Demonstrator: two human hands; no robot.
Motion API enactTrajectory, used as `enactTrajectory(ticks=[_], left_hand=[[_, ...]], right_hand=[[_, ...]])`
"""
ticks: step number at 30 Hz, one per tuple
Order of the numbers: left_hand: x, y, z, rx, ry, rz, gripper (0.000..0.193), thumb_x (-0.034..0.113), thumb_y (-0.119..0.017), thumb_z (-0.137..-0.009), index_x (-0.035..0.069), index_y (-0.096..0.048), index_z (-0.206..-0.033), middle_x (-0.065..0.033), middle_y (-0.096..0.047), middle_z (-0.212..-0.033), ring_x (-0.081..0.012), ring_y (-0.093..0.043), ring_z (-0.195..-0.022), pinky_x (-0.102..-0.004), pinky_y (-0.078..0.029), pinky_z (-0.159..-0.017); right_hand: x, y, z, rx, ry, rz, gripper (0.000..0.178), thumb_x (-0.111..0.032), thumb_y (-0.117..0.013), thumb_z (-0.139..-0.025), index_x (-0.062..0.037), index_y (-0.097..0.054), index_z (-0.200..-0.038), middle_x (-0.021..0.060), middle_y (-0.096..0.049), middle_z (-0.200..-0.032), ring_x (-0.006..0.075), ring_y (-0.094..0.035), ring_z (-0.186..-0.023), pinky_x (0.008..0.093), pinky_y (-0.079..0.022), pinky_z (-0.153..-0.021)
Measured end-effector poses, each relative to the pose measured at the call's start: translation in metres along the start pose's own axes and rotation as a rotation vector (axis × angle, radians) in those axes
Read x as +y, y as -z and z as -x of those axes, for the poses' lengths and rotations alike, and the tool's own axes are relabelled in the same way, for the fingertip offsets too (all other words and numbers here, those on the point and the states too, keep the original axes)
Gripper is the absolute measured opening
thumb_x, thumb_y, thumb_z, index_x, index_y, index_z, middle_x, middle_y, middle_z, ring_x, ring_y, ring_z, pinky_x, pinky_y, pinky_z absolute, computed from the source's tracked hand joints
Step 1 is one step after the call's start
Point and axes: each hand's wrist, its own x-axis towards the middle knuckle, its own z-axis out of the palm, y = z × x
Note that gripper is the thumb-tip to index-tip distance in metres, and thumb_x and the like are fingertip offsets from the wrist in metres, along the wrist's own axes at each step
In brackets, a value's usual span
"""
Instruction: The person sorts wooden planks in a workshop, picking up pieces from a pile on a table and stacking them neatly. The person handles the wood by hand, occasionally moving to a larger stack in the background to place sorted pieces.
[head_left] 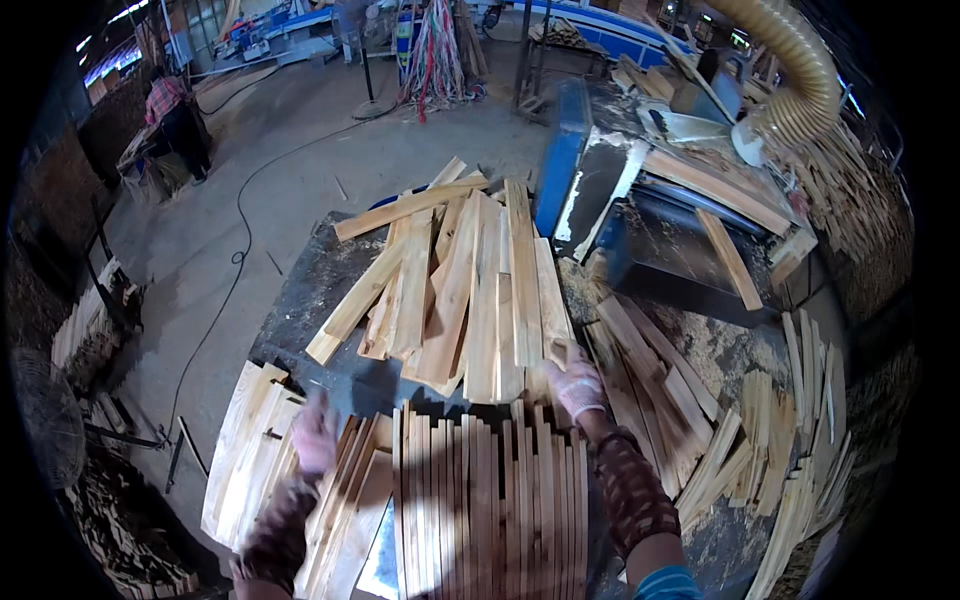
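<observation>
My left hand (316,435), in a pale glove and smeared by motion, hovers over the gap between two groups of boards at the lower left; its fingers cannot be made out. My right hand (575,383), gloved too, has its fingers stretched at the near end of a loose pile of wooden boards (478,290); whether it touches the rightmost board is unclear. Between my forearms a tight row of narrow wooden slats (490,510) stands on edge. Wider flat boards (255,440) lie left of my left hand, and brownish boards (650,385) fan out to the right.
A blue and black machine (690,240) with a board (728,258) sticking out stands at the right, under a ribbed yellow hose (800,70). More strips (830,400) are heaped at the far right. A cable (240,215) crosses the floor. A person (175,120) stoops at the back left.
</observation>
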Motion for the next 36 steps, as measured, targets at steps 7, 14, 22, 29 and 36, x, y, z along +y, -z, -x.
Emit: enactTrajectory(ticks=[7,14,22,29,36], left_hand=[[0.041,-0.095,-0.308,-0.024,-0.123,-0.314,0.079,0.026,-0.075,-0.08,0.008,-0.039,-0.148,-0.0195,-0.025,-0.16,-0.0376,-0.029,-0.146,-0.0459,-0.027,-0.119],[0.021,-0.206,-0.441,-0.3,0.032,-0.639,0.096,0.032,-0.075,-0.076,0.013,-0.026,-0.156,-0.0161,-0.013,-0.165,-0.0331,-0.014,-0.153,-0.0493,-0.016,-0.123],[-0.016,-0.262,-0.456,-0.341,0.135,-0.66,0.058,0.025,-0.061,-0.086,0.017,-0.042,-0.14,-0.0173,-0.053,-0.138,-0.0339,-0.048,-0.133,-0.0533,-0.034,-0.11],[-0.023,-0.208,-0.414,-0.72,-0.043,-0.466,0.037,0.021,-0.057,-0.092,0.012,-0.054,-0.128,-0.021,-0.059,-0.123,-0.0393,-0.06,-0.113,-0.0453,-0.052,-0.094],[0.038,-0.161,-0.331,-0.675,0.183,0.431,0.094,0.044,-0.071,-0.09,-0.003,-0.019,-0.152,-0.0149,-0.058,-0.133,-0.0184,-0.054,-0.121,-0.0299,-0.044,-0.102]], right_hand=[[0.089,-0.031,-0.082,-0.108,-0.116,0.203,0.099,-0.059,-0.063,-0.086,-0.0014,-0.02,-0.154,0.0323,-0.044,-0.144,0.0453,-0.049,-0.128,0.0445,-0.044,-0.105],[0.128,-0.063,-0.086,-0.037,0.071,0.204,0.107,-0.053,-0.073,-0.081,-0.0002,-0.016,-0.155,0.0288,-0.046,-0.141,0.0458,-0.053,-0.122,0.0443,-0.047,-0.101],[0.139,-0.056,-0.088,-0.072,0.189,0.028,0.104,-0.05,-0.073,-0.082,0.0036,-0.02,-0.154,0.0292,-0.051,-0.136,0.0431,-0.055,-0.122,0.0436,-0.048,-0.1],[0.174,-0.073,-0.101,-0.15,-0.029,-0.445,0.098,-0.044,-0.076,-0.084,0.0019,-0.025,-0.154,0.0189,-0.049,-0.145,0.0263,-0.054,-0.126,0.0382,-0.046,-0.103],[0.092,-0.063,-0.166,-0.162,-0.026,-0.232,0.106,-0.043,-0.08,-0.078,0.0009,-0.021,-0.154,0.0232,-0.042,-0.15,0.0348,-0.048,-0.134,0.0399,-0.04,-0.11]])
